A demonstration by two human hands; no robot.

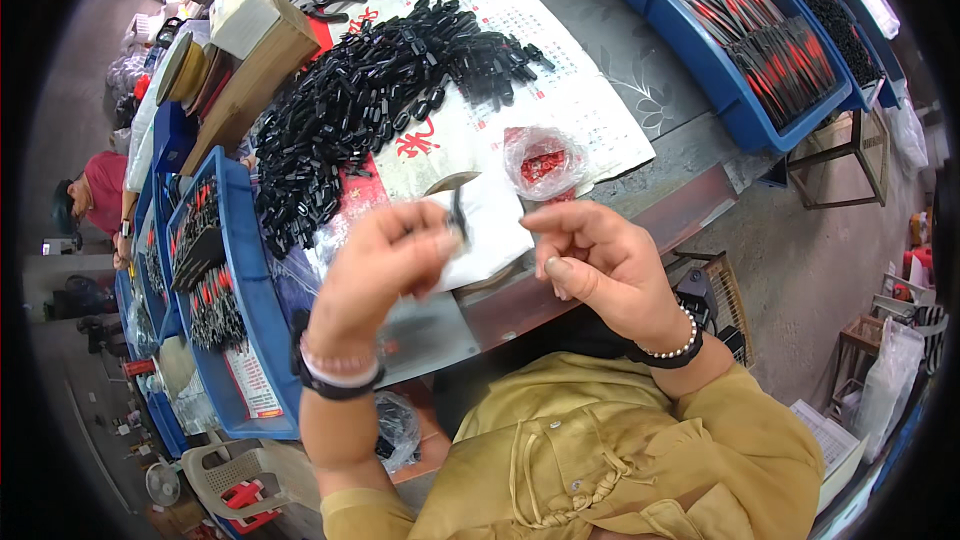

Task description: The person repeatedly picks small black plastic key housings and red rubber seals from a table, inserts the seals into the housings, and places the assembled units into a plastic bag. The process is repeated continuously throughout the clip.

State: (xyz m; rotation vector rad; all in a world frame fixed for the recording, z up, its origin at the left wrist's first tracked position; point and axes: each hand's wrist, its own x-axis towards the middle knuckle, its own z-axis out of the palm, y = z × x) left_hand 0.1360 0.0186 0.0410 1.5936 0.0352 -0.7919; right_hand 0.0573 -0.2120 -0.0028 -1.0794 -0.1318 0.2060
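My left hand (385,260) is closed in a pinch on a small black plastic piece (459,212), which stands up from the fingertips and is slightly blurred. My right hand (610,270) is held to the right of it, fingers half curled, with a gap between thumb and forefinger and nothing visible in it. Below and between the hands lies a white sheet (493,225) on a round, dark-rimmed thing (452,182). Just beyond my right hand sits a clear plastic bag (570,150) with small red pieces (542,168). A large heap of glossy black pieces (365,105) covers the table's left.
Blue trays (262,340) of black and red parts stand at the left. More blue trays (765,130) with similar parts stand at the far right. Printed paper (590,105) covers the table (690,165). A wooden block (250,80) borders the heap. Another person (103,190) is at the far left.
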